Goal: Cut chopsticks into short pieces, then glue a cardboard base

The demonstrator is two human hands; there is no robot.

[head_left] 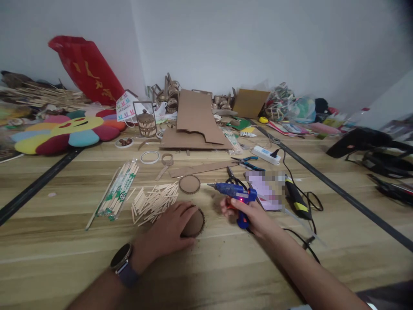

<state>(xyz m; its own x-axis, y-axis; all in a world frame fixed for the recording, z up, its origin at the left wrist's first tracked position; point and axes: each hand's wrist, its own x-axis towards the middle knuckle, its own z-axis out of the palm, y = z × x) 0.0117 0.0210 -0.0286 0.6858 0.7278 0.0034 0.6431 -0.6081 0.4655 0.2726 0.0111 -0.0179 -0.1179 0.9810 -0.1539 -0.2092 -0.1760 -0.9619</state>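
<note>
My right hand [243, 211] is closed around the handle of a blue glue gun [232, 189], whose tip points left and whose red light is lit. My left hand [174, 226] lies over the left part of a round cardboard disc [195, 224] with a dark ridged rim, its fingers curved and partly hiding the disc. Whether it grips the disc's edge is hard to see. Just behind sits a second cardboard disc [189, 184]. A loose heap of short wooden sticks [155, 202] spreads beside my left hand.
Packed sticks [119, 189] lie left of the heap. Behind are tape rings [150, 157], cardboard sheets [196, 114], a small wooden bucket [146, 123] and a flower cushion [75, 129]. Pliers [248, 163], a phone [264, 191], a power strip [266, 155] and cables are at the right.
</note>
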